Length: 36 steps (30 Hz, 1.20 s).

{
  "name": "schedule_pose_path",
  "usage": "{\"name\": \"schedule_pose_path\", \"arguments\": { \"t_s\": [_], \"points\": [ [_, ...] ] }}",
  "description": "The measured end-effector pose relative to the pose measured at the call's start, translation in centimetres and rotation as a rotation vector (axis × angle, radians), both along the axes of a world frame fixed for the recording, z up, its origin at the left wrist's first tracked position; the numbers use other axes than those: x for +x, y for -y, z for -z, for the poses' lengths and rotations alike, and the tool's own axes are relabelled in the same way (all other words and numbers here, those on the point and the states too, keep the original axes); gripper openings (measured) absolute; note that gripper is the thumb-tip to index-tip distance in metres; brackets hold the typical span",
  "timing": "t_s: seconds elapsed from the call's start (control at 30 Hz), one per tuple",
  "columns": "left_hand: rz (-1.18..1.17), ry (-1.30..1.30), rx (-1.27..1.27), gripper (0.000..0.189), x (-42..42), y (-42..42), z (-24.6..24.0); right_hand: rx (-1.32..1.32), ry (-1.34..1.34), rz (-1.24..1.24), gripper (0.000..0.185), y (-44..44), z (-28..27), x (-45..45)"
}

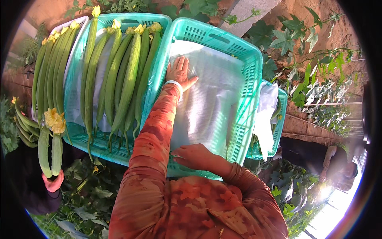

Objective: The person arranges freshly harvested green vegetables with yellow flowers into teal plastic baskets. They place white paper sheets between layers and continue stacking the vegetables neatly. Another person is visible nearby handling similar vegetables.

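Observation:
My left hand (179,73) lies with fingers spread on a translucent plastic sheet (206,98), which covers the contents of a green plastic crate (252,68). A white band circles that wrist. Closer to my body, my right hand (195,156) hovers over or rests at the crate's near end. Its fingers are slightly bent and apart, and no object shows in them. To the left, long green luffa gourds (126,80) with yellow blossoms lie side by side in a second green crate (119,18), their thin ends pointing towards me.
Further left, a white crate (82,24) carries more luffas (53,71). Another person's hand (53,180) holds two luffas (50,152) upright. On the right stands a smaller green crate (282,119) with white plastic (267,104). A bent-over person (316,158) and leafy vines (286,38) are beyond.

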<state>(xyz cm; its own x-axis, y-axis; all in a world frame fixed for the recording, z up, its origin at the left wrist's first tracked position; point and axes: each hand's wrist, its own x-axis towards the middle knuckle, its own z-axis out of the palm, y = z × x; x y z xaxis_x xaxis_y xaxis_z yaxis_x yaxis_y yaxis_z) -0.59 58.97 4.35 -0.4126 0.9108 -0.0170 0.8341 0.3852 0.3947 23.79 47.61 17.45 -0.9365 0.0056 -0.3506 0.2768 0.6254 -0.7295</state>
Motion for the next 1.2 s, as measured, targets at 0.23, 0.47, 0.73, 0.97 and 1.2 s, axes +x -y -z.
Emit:
{"name": "schedule_pose_path", "arguments": {
  "t_s": [0.23,0.47,0.73,0.97,1.2],
  "points": [
    [0.021,-0.124,-0.13,0.095,0.0,-0.5,0.7,0.414,-0.521,0.519,0.037,-16.5,2.3,-14.3],
    [-0.035,-0.325,0.088,0.073,0.7,-0.4,1.2,0.606,-0.138,0.453,0.051,-22.5,10.0,-22.4],
    [-0.124,-0.153,0.112,0.108,2.6,1.7,-0.6,0.339,0.126,0.655,0.071,-23.7,10.1,-22.3],
    [-0.126,0.025,0.095,0.107,6.4,11.3,-0.6,0.531,0.071,0.687,0.067,-22.4,11.6,-21.9],
    [-0.129,0.011,0.164,0.105,6.1,10.7,0.5,0.603,0.005,0.691,0.062,-22.5,13.7,-21.9]
  ]
}}
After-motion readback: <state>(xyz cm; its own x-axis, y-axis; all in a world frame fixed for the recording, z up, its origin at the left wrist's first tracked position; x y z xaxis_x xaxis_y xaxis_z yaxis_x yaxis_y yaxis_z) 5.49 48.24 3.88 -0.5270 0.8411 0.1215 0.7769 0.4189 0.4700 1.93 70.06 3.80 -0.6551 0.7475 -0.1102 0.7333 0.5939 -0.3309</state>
